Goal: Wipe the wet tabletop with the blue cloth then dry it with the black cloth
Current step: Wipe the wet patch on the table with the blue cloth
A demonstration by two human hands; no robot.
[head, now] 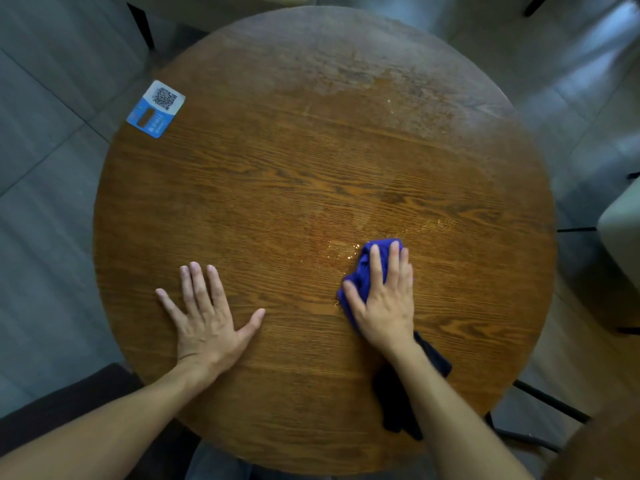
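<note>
A round wooden tabletop [311, 161] fills the view, with wet glistening patches near its middle right and far side. My right hand [384, 299] presses flat on a crumpled blue cloth [360, 268] at the table's right front, beside a shiny wet streak. A black cloth [394, 400] lies on the table near the front edge, partly hidden under my right forearm. My left hand [207, 317] rests flat on the wood at the left front, fingers spread, holding nothing.
A blue and white card with a QR code [156, 109] sits at the table's far left edge. A dark seat [69, 403] is at the lower left, a pale chair [620, 230] at the right, and black chair legs [550, 403] at the lower right. Grey tiled floor surrounds the table.
</note>
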